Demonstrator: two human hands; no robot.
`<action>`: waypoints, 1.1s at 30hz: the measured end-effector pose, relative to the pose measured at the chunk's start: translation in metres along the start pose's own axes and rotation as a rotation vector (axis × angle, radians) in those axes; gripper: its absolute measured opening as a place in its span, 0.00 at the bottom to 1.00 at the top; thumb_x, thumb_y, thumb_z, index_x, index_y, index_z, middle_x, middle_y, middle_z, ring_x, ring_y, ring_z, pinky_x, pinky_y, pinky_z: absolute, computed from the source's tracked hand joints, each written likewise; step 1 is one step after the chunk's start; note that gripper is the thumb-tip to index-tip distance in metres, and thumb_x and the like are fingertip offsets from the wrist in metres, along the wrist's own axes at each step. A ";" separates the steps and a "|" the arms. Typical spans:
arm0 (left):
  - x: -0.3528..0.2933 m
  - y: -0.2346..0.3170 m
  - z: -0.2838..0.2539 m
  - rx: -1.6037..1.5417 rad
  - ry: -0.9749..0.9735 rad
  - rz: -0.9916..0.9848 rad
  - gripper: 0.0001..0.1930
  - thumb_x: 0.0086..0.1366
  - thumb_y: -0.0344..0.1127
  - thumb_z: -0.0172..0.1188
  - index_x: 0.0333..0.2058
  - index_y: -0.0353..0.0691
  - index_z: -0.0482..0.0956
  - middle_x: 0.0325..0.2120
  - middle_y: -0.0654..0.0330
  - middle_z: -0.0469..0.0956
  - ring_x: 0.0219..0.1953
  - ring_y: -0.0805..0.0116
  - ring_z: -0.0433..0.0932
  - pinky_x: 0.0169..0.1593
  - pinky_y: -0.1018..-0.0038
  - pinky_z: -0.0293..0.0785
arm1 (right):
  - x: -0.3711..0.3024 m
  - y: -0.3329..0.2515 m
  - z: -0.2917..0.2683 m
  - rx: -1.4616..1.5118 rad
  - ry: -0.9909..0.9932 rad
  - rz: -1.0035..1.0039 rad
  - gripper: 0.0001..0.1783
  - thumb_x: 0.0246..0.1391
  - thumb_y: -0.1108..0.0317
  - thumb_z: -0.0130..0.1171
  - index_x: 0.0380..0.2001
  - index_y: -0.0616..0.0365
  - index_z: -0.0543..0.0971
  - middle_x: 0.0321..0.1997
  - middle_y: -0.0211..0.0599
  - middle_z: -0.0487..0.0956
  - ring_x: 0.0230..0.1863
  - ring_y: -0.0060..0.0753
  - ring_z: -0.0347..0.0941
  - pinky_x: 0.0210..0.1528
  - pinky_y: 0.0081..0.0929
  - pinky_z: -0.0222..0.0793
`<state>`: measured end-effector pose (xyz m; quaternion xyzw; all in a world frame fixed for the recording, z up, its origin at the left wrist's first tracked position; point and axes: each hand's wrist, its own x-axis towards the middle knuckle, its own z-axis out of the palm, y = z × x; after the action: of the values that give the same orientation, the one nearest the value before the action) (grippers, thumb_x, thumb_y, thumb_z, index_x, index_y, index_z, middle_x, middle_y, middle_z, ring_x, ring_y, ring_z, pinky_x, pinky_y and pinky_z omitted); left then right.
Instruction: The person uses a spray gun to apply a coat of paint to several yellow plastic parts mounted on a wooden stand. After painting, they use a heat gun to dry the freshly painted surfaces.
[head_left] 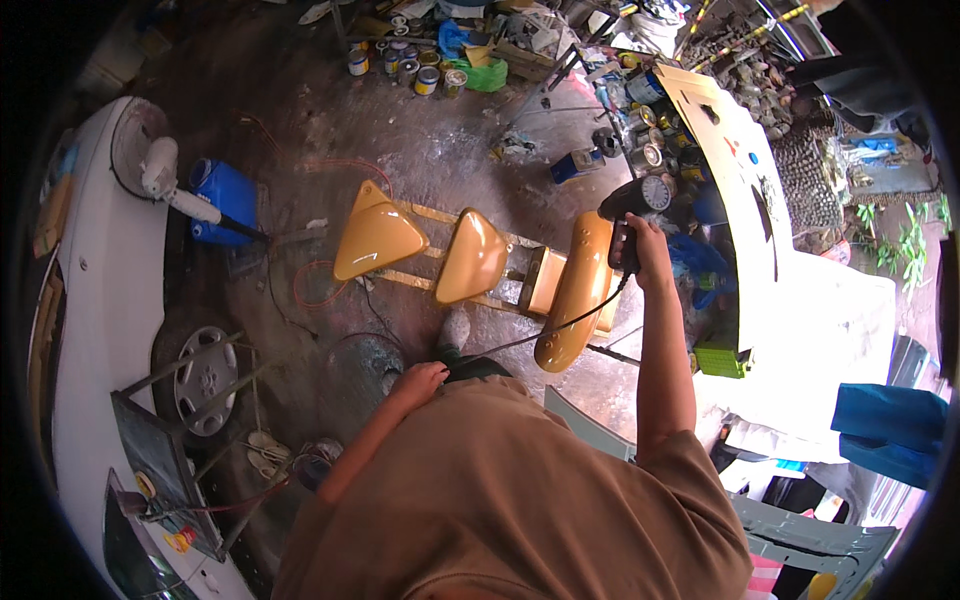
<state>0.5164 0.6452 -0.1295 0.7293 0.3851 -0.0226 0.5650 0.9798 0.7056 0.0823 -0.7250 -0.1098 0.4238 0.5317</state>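
Observation:
My right hand (645, 245) is closed round the handle of a black corded hair dryer (622, 200), its round back grille facing up. The dryer is held above the upper end of a long, curved, glossy gold fender (572, 310). My left hand (425, 378) is low in front of my shirt, fingers curled. The dryer's black cord (540, 335) runs down toward it, but whether the fingers grip the cord is hidden. Left of the fender lie a small gold box-shaped part (543, 281), a rounded gold side panel (473, 257) and a triangular gold panel (378, 236), resting on a taped ladder-like rack (408, 280).
A white car (110, 240) stands at the left, with a fan (158, 168) and a blue jerrycan (222, 200) beside it. Paint cans (427, 80) crowd the far side. A blue tin (578, 165) and a large pale panel (735, 190) are at the right. Hoses cross the floor.

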 end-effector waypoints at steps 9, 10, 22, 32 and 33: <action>-0.043 -0.023 0.004 -0.018 0.043 -0.019 0.14 0.70 0.41 0.52 0.42 0.37 0.79 0.42 0.45 0.80 0.46 0.42 0.78 0.48 0.54 0.73 | -0.076 0.028 0.031 -0.392 -0.055 0.055 0.12 0.57 0.62 0.59 0.35 0.60 0.73 0.22 0.31 0.73 0.16 0.26 0.70 0.18 0.27 0.68; -0.049 -0.025 0.003 0.000 0.038 -0.022 0.14 0.70 0.41 0.52 0.42 0.37 0.79 0.42 0.45 0.80 0.46 0.43 0.78 0.49 0.54 0.74 | -0.087 0.034 0.032 -0.380 -0.071 0.063 0.12 0.58 0.62 0.59 0.36 0.60 0.73 0.23 0.32 0.73 0.16 0.26 0.70 0.18 0.27 0.69; -0.120 -0.122 0.020 0.090 0.020 0.047 0.13 0.69 0.40 0.54 0.46 0.40 0.81 0.44 0.48 0.80 0.48 0.45 0.78 0.51 0.57 0.74 | -0.239 0.142 0.025 -0.417 -0.005 0.071 0.15 0.57 0.62 0.58 0.41 0.60 0.72 0.24 0.33 0.73 0.18 0.27 0.73 0.19 0.27 0.70; -0.178 -0.133 -0.021 0.219 0.018 0.006 0.14 0.69 0.39 0.54 0.47 0.39 0.80 0.43 0.45 0.79 0.47 0.41 0.76 0.51 0.54 0.73 | -0.338 0.259 0.014 -0.010 0.234 0.031 0.10 0.56 0.67 0.56 0.38 0.58 0.69 0.25 0.37 0.76 0.20 0.26 0.73 0.21 0.24 0.70; -0.182 -0.137 -0.024 0.232 0.047 0.010 0.14 0.69 0.39 0.54 0.47 0.39 0.80 0.43 0.45 0.79 0.47 0.41 0.76 0.51 0.54 0.73 | -0.344 0.270 0.016 0.037 0.261 0.018 0.10 0.56 0.67 0.56 0.38 0.58 0.69 0.26 0.38 0.77 0.20 0.26 0.74 0.22 0.24 0.70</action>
<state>0.2984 0.5769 -0.1463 0.7921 0.3891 -0.0471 0.4679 0.6778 0.3957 0.0186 -0.7650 -0.0253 0.3327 0.5509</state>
